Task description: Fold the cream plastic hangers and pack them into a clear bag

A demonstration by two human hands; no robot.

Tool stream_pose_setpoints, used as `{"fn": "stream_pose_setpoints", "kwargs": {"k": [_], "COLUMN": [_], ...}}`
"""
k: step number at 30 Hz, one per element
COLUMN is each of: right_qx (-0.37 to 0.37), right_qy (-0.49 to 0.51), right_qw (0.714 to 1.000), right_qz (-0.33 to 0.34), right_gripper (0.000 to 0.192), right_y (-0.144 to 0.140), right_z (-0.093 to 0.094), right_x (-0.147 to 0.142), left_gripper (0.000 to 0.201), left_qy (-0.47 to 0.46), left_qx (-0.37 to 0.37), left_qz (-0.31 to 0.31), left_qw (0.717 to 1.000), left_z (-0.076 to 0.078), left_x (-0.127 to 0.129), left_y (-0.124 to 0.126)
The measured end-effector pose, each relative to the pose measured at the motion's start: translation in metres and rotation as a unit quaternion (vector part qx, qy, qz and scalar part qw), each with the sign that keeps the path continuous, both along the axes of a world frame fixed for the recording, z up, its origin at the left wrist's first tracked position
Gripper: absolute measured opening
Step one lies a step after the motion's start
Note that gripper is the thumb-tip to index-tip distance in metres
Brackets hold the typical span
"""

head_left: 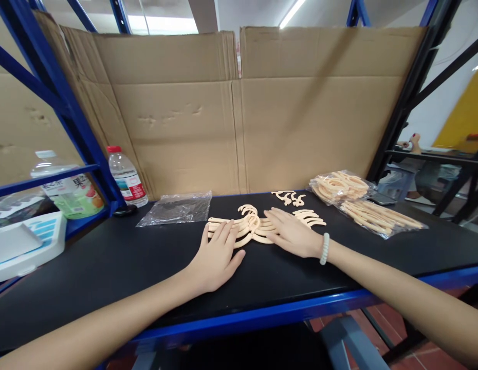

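Several cream-coloured clothes hangers [253,223] lie overlapped on the black table, their hooks toward the back. My left hand [216,261] rests palm down on their left arms, fingers stretched out and the thumb apart. On the right arms lies my right hand [296,234], also flat with its fingers extended. The palms hide parts of the hangers. Just beyond my right hand are several loose curved pieces [311,218] of the same colour, and small hook-shaped pieces [288,197] lie behind them.
A flat see-through plastic bag [176,209] lies at the back left, near a red-capped bottle [127,177]. At the right sit a bag of rounded pieces [337,186] and a bag of long pieces [380,217]. Cardboard [177,118] walls the back; a blue table edge [239,319] runs in front.
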State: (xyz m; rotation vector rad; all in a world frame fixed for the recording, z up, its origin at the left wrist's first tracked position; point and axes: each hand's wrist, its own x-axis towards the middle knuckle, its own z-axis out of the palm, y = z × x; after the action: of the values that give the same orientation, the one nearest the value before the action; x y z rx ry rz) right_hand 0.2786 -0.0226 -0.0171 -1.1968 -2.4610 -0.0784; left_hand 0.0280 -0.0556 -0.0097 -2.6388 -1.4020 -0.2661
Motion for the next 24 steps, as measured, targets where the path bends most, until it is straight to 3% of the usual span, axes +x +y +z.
{"fn": "stream_pose_setpoints", "kwargs": {"k": [5, 24], "right_qx": [-0.062, -0.093], "right_qy": [-0.085, -0.105], "right_qw": [0.994, 0.988], "right_qz": [-0.035, -0.06], "right_gripper": [0.065, 0.064], "right_y": [0.002, 0.055], "right_z": [-0.006, -0.007], "right_x": [-0.006, -0.002], "left_gripper": [0.062, 0.061], "left_qy": [0.021, 0.01], "left_qx": [-0.06, -0.079], "left_qz": [0.056, 0.107], "left_qw": [0.996, 0.991], "left_z": [-0.002, 0.0], "left_x": [-0.001, 0.01], "left_y": [0.012, 0.051]}}
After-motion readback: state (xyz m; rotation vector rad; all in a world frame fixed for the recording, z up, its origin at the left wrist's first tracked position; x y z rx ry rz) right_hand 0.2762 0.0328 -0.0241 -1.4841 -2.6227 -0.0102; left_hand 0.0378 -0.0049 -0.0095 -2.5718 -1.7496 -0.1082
